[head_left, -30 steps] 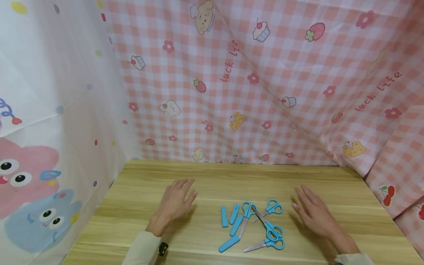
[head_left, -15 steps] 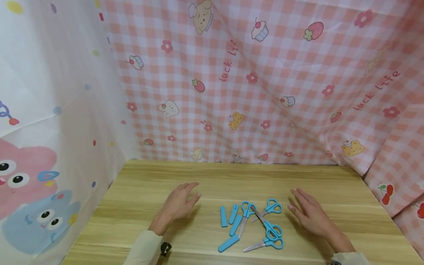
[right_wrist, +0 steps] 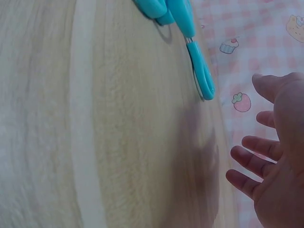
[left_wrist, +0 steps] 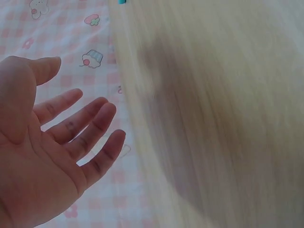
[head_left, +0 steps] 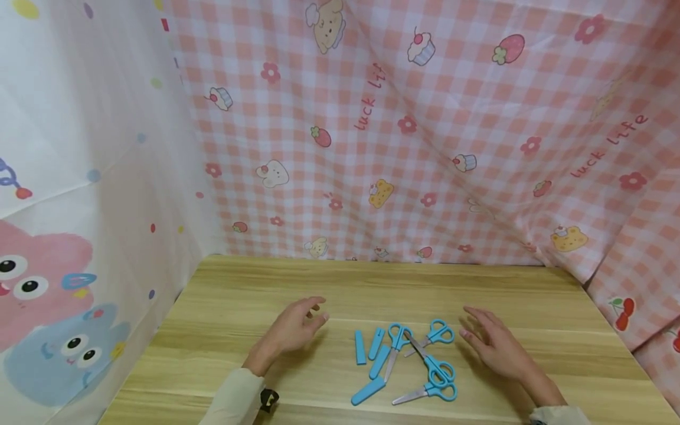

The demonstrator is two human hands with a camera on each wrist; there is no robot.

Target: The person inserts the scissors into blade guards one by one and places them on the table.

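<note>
Several pairs of blue-handled scissors lie in a loose cluster on the wooden table, some crossing one another: one pair (head_left: 398,337) at the cluster's left, another (head_left: 440,332) at the back right, and a third (head_left: 442,389) at the front. Beside them on the left are several blue blade covers (head_left: 360,347). To the left of these, my left hand (head_left: 291,328) hovers over the table with fingers loosely bent and nothing in them. My right hand (head_left: 498,348) hovers right of the scissors, fingers relaxed, also holding nothing. In the right wrist view, a blue scissor handle (right_wrist: 202,71) shows near the top.
The wooden table (head_left: 255,277) runs back to a pink checked cloth (head_left: 340,165) hanging behind it. A white cloth with cartoon figures (head_left: 122,177) hangs along the left side. A dark band (head_left: 269,401) is at my left wrist.
My left hand has shifted a little right and toward me, its fingers bending slightly. My right hand has drifted slightly left toward the scissors. The scissors and covers lie as before.
</note>
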